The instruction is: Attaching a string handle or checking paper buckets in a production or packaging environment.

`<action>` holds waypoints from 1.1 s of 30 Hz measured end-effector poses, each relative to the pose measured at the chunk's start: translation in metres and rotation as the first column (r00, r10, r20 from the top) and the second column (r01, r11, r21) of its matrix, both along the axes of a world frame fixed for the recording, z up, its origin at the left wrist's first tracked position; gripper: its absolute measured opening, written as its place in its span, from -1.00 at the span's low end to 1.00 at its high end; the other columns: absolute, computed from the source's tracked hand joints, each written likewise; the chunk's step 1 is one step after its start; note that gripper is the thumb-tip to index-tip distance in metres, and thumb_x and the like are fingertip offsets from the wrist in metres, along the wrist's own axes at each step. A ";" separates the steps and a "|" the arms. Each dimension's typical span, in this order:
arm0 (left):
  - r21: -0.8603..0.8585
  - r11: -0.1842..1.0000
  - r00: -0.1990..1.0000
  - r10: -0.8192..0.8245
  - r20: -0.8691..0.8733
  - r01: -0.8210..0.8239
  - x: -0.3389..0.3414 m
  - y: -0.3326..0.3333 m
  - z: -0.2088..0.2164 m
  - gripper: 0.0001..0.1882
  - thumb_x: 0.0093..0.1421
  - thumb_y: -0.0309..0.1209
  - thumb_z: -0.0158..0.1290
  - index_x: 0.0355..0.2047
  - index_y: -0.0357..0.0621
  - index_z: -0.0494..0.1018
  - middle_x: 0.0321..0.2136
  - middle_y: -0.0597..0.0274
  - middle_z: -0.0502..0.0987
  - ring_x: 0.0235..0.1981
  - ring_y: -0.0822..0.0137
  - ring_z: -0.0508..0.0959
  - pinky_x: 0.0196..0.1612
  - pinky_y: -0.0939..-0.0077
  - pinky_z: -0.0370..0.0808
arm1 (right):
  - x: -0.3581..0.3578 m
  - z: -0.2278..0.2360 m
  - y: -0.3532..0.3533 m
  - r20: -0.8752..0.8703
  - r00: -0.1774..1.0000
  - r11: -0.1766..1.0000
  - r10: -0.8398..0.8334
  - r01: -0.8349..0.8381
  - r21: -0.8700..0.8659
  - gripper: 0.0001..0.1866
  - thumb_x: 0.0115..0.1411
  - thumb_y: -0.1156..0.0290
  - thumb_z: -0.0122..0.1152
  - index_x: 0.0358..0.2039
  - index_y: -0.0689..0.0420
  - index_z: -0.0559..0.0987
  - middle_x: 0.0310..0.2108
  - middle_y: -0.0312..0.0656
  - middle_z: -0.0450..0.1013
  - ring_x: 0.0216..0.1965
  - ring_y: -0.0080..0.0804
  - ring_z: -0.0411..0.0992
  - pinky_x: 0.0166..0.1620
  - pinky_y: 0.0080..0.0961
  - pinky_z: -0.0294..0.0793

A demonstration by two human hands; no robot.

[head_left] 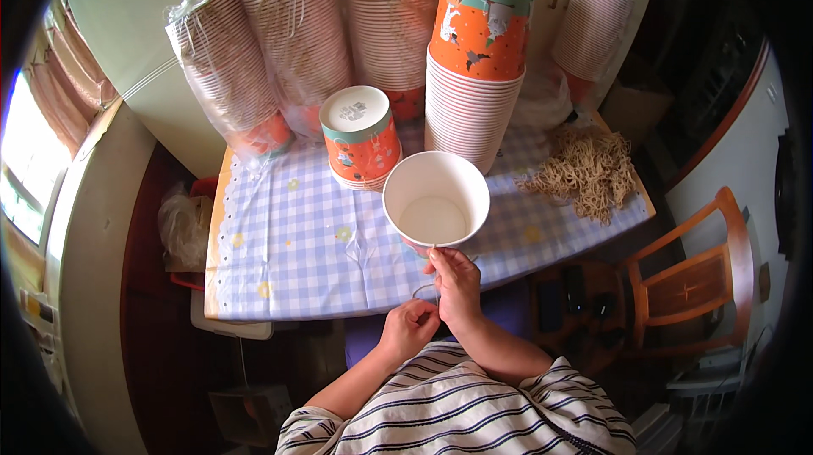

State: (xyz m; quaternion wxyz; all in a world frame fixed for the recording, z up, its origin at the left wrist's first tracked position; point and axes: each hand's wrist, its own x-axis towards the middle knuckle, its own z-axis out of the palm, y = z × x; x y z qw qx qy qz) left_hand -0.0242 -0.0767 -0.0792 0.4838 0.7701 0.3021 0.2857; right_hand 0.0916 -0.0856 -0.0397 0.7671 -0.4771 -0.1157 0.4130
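Observation:
A paper bucket (437, 205), white inside, stands mouth up near the table's front edge, tilted a little toward me. At its near rim my right hand (456, 281) is closed in a pinch on a thin tan cord (434, 253). Lower down and touching the right hand's base, my left hand (408, 328) is closed, its fingers curled. A thin loop of cord shows just above it, but what these fingers hold is hidden. Beyond the bucket are a short upside-down stack of orange and green buckets (364, 146) and a tall upside-down stack (474, 108).
A tangled heap of tan cords (589, 171) lies at the table's right. Several plastic-wrapped bucket stacks (301, 32) line the back against the cabinet. A blue checked cloth (296, 243) covers the table. A wooden chair (686, 286) stands at the right.

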 end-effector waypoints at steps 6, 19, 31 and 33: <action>-0.070 0.998 0.999 -0.007 -0.032 0.004 0.000 -0.002 0.005 -0.93 -0.02 -0.51 0.10 -0.49 -0.24 0.49 -0.57 0.07 0.47 -0.54 0.15 0.49 -0.43 0.41 0.43 | -0.001 -0.004 0.003 0.054 0.997 0.998 -0.055 0.053 0.033 -0.89 0.14 0.41 0.21 -0.35 0.18 0.56 -0.62 -0.41 0.36 -0.68 -0.83 0.09 -0.62 -0.84 -0.01; -0.419 0.904 0.995 -0.067 0.072 0.091 -0.009 -0.011 -0.019 -0.82 0.22 -0.42 0.04 -0.26 -0.29 0.51 -0.52 0.42 0.48 -0.52 0.63 0.37 -0.43 0.72 0.36 | 0.036 -0.022 0.000 0.137 0.985 0.995 -0.101 0.099 0.022 -0.84 0.12 0.39 0.28 -0.37 0.23 0.56 -0.51 -0.39 0.45 -0.53 -0.72 0.24 -0.43 -0.76 0.22; 0.537 0.826 0.974 0.225 -0.034 -0.172 -0.023 0.035 0.042 -0.64 -0.09 -0.41 0.24 -0.22 -0.04 0.50 -0.21 0.16 0.46 -0.15 0.09 0.43 -0.12 0.23 0.33 | 0.043 -0.032 0.004 0.392 0.914 0.994 -0.105 0.113 0.004 -0.83 0.17 0.36 0.20 -0.37 0.22 0.57 -0.59 -0.42 0.40 -0.57 -0.74 0.25 -0.49 -0.74 0.24; 0.668 0.721 0.977 0.207 0.052 -0.188 0.001 0.049 0.075 -0.63 -0.14 -0.44 0.24 -0.24 -0.06 0.48 -0.24 0.16 0.46 -0.12 0.06 0.41 -0.05 0.18 0.30 | 0.046 -0.038 0.002 0.399 0.912 0.995 -0.094 0.102 0.002 -0.82 0.18 0.36 0.19 -0.37 0.22 0.57 -0.59 -0.41 0.40 -0.57 -0.74 0.26 -0.49 -0.73 0.25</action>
